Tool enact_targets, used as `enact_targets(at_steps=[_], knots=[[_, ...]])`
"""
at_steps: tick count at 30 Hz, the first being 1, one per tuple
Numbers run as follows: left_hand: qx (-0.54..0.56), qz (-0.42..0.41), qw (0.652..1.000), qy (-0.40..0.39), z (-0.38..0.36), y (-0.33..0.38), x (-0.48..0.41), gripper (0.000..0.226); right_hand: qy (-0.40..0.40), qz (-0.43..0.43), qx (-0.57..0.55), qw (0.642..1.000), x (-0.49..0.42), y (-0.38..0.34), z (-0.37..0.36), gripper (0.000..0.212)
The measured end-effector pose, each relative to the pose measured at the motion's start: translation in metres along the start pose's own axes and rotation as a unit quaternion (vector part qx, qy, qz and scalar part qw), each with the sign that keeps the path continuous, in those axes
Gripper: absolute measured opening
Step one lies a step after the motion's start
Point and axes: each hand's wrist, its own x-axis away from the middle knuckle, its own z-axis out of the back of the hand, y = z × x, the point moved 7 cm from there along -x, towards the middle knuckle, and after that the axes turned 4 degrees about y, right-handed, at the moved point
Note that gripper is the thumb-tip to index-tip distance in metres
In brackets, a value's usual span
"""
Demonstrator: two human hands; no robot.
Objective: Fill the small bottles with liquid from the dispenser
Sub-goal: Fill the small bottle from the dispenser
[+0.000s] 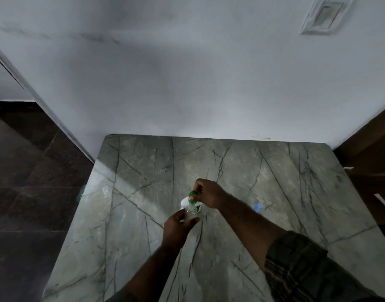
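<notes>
Gripping the dispenser (184,202) pump at table (143,171) centre, R hand (209,194) curls over its green top; L hand (176,225) holds the small bottle (191,211) just at its 6 o'clock. Risk: mouth slips off nozzle w/ hard press, liquid spills.

Dim, grey light; a pale glare streak crosses the left of the marble table (274,192) — the wall (187,83) looks soft, smudgy; straight lines bend near the edges.

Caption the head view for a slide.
Bottle filling: right hand grips the green-topped dispenser; left hand holds a small clear bottle close to it.
</notes>
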Motion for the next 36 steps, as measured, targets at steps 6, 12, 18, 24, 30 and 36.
enact_targets(at_steps=[6,12,18,24,30,36], knots=[[-0.008,0.015,1.000,-0.003,-0.003,-0.007,0.001,0.046,-0.002,0.003,0.008,1.000,0.002,0.002,-0.006,0.026],[0.000,0.016,1.000,-0.005,-0.002,-0.004,-0.003,0.049,-0.006,0.005,0.024,1.000,-0.002,-0.001,0.000,0.027],[-0.003,0.021,1.000,-0.009,-0.004,-0.010,-0.002,0.050,-0.002,-0.005,0.036,0.999,0.003,0.000,-0.004,0.027],[0.007,0.017,1.000,-0.016,-0.003,-0.005,-0.005,0.050,-0.003,-0.015,0.055,0.998,0.005,-0.006,0.003,0.027],[0.000,0.016,1.000,-0.014,-0.002,-0.009,-0.002,0.046,-0.007,-0.032,0.053,0.998,0.007,-0.001,-0.004,0.028],[0.013,0.004,1.000,-0.018,-0.003,-0.003,-0.007,0.039,0.010,-0.028,0.028,0.999,0.002,-0.005,0.003,0.025]])
